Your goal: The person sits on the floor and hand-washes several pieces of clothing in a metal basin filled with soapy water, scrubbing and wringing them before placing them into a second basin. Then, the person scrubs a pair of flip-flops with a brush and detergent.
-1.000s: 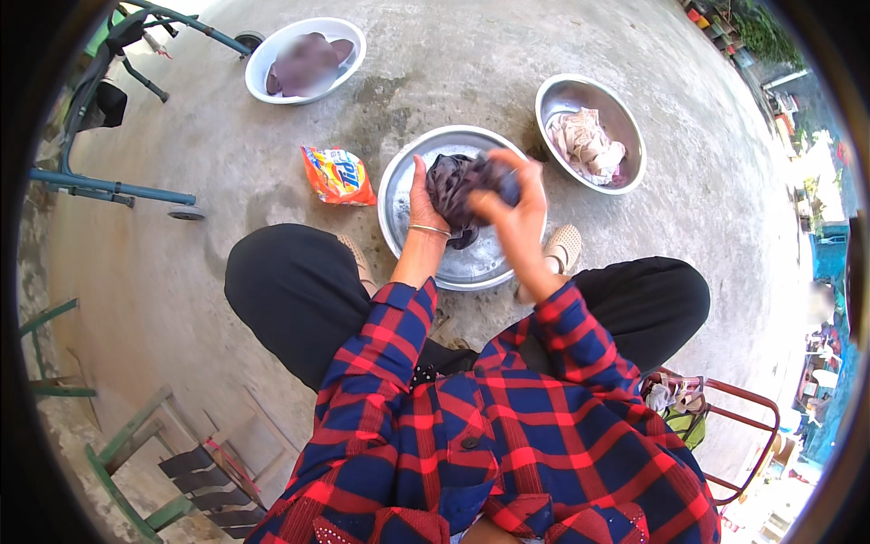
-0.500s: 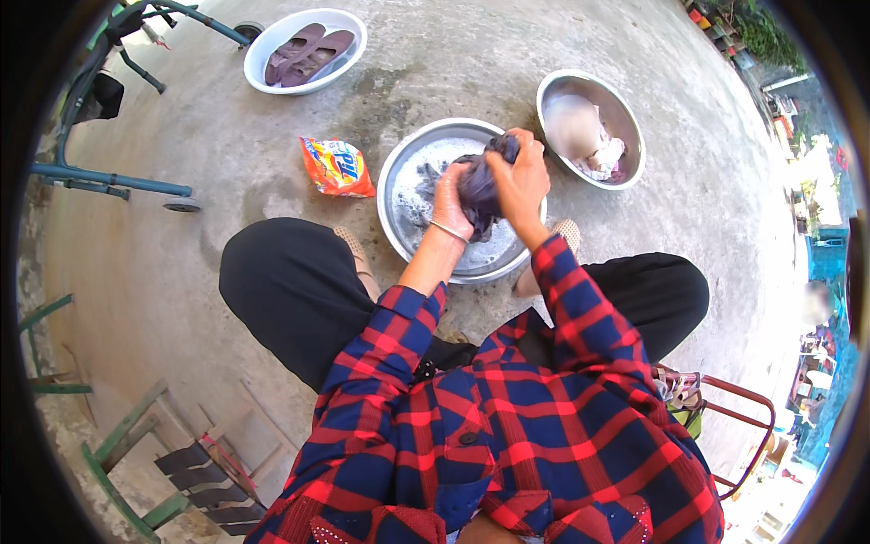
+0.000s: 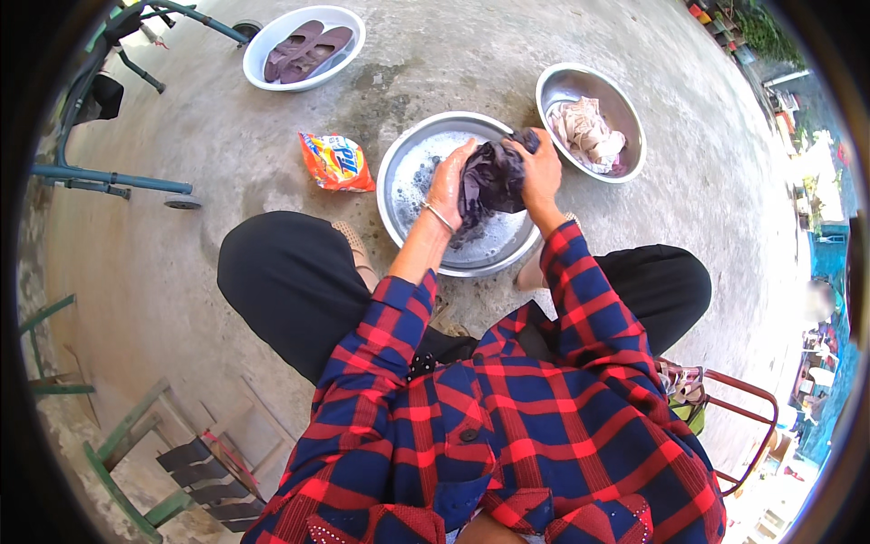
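A wet, dark purple-black cloth (image 3: 490, 179) is bunched between my two hands over a round metal basin (image 3: 388, 201) of sudsy water. My left hand (image 3: 447, 184), with a bangle at the wrist, grips the cloth's left side; the fingertips are partly hidden. On the other side my right hand (image 3: 542, 174) closes round the cloth near the basin's right rim. Foam and grey water (image 3: 426, 159) show left of the cloth. An orange detergent packet (image 3: 336, 162) lies on the concrete just left of the basin.
A second metal basin (image 3: 636, 136) at right holds pale crumpled cloth (image 3: 589, 133). At the far left, a white basin (image 3: 355, 45) holds dark purple shoes (image 3: 308, 50). A blue wheeled frame (image 3: 113, 179) stands left, a green chair (image 3: 118, 485) lower left, a red metal frame (image 3: 757, 385) lower right.
My hands have moved apart, and the cloth between them is spread wider. My right hand has shifted slightly right and down. The pale cloth in the right basin now shows clearly.
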A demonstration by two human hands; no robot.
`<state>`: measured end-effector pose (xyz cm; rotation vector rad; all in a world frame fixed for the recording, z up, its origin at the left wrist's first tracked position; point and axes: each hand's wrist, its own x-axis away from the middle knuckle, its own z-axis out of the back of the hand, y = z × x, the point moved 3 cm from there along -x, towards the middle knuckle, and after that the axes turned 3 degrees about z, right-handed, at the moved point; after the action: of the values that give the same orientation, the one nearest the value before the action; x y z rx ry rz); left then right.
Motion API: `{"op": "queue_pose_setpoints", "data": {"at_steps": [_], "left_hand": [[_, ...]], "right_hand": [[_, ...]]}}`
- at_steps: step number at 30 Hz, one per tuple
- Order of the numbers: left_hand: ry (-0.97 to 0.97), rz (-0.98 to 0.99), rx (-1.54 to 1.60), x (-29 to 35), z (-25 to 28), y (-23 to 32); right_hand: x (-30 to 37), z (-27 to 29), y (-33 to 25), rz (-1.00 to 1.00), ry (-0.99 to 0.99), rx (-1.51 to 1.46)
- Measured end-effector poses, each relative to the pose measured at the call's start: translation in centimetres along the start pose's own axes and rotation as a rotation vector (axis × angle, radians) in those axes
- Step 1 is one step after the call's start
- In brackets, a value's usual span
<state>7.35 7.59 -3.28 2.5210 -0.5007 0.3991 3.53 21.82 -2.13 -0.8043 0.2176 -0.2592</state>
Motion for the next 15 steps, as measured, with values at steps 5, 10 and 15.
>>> {"op": "queue_pose_setpoints", "data": {"at_steps": [5,10,15], "left_hand": [[0.171,0.157,-0.528,-0.7,3.7,1.5],[0.271,0.017,-1.288,-1.7,3.6,1.4],[0.100,-0.103,-1.143,-1.8,2.4,0.2]], "right_hand": [[0.0,-0.9,7.3,-0.251,-0.161,-0.540],[1.5,0.8,5.1,0.105,-0.454,-0.124],[4.9,0.3,-1.9,0.513,-0.859,-0.359]]}}
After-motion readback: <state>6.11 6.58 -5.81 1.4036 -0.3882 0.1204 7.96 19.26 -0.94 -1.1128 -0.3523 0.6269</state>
